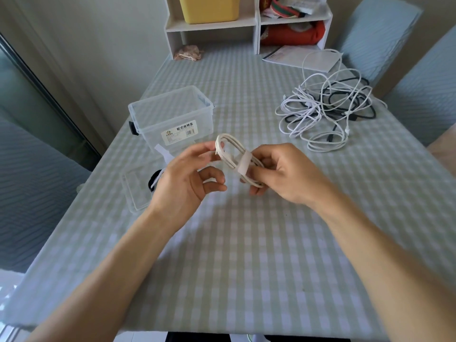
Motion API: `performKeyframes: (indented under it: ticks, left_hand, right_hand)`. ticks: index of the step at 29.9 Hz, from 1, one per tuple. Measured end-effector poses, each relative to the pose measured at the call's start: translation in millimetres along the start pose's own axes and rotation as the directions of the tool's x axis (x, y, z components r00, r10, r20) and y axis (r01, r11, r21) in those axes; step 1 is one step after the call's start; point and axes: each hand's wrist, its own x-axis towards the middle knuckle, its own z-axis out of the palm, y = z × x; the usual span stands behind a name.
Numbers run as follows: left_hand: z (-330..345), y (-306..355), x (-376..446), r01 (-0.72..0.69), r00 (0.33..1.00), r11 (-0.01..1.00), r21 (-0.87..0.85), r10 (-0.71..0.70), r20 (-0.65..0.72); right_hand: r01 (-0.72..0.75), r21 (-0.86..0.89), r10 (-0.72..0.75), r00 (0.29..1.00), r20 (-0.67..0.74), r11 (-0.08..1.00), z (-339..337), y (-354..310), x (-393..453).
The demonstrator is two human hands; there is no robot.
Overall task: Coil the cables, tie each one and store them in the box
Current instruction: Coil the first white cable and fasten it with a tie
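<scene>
A checked table carries a clear box; its lid; tangled cables; papers.

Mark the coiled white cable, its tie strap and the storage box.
coiled white cable [224, 141], head view, upper loop.
tie strap [244, 163], head view, band's middle.
storage box [172, 119], head view, front wall.

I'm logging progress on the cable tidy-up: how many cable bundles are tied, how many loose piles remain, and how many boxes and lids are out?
Tied white coiled cable with its white strap: 1, held in both hands
Loose tangled pile of white and black cables: 1
Clear plastic storage box: 1
Clear flat lid: 1
Total: 4
</scene>
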Motion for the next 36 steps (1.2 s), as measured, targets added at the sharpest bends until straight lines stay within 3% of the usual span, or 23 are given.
performKeyframes:
  ticks: [3,6,12,21,26,31,36]
  left_hand:
    - [-2,-4,-1,-0.113,0.993,0.987,0.111,0.109,0.046]
    - [-3,-9,-1,-0.146,0.988,0.971,0.191,0.151,-0.013]
    - [5,-15,2,-0.011,0.991,0.999,0.033,0.016,-0.134]
    - [6,-19,2,-0.160,0.960,0.976,0.145,0.188,-0.208]
    - [4,-24,2,-0.171,0.949,0.970,0.171,0.209,-0.234]
    - [9,-23,3,-0.138,0.964,0.975,0.175,0.172,-0.202]
    - [10,-22,0,-0.135,0.972,0.974,0.182,0.166,-0.165]
  right_hand:
    - [-0.057,0.129,0.046,0.995,0.089,0.990,5,-2,0]
    - [-0.072,0.148,0.059,0.994,0.091,0.986,8,-1,0]
    - [-0.011,-0.031,0.014,0.996,0.085,0.999,7,7,4]
    - [-0.024,-0.134,0.048,0.984,0.174,0.991,8,2,2]
    - [-0.011,-0.176,0.046,0.980,0.193,0.984,6,-1,-1]
    - [-0.002,-0.277,0.028,0.995,0.092,0.961,12,-1,-1]
    - [-0.027,-0.222,0.061,0.987,0.151,0.975,9,1,-2]
